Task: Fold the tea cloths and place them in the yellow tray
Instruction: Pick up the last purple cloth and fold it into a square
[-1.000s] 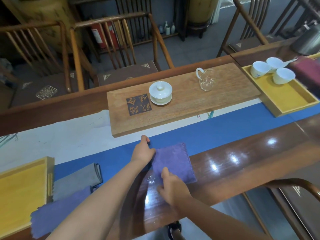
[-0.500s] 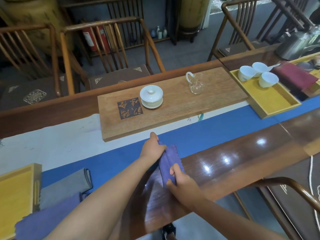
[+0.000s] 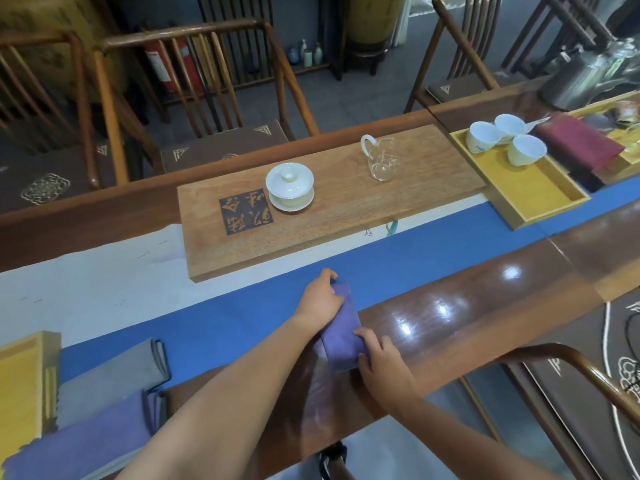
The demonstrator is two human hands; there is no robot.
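At the far left edge of the table sits a yellow tray (image 3: 20, 382), only partly in view. Just right of it lie a folded grey cloth (image 3: 114, 372) and, nearer, a purple cloth (image 3: 79, 445) spread loosely, one corner reaching the tray's near end.

Toward the middle, the left hand (image 3: 320, 301) grips the far end of a small purple cloth (image 3: 341, 332), fingers curled over its far left corner. This cloth is folded into a narrow strip, lying half on the blue runner (image 3: 242, 323) and half on the bare wood. Its long axis runs from far to near, tilted a little to the right at the near end. The right hand (image 3: 382, 356) holds that near end, its fingers bent onto the strip's right edge.

So each hand has one end of the strip, and the next fold probably brings one short end over the other, along that long axis. The tray lies well to the left of the strip, on the left arm's side, so the left hand looks better placed to carry it there.

Beyond, on a wooden board (image 3: 346, 209), stand a lidded cup (image 3: 290, 187) and a glass pitcher (image 3: 381, 161); farther right, a second yellow tray (image 3: 533, 192) holds three white cups (image 3: 505, 138).
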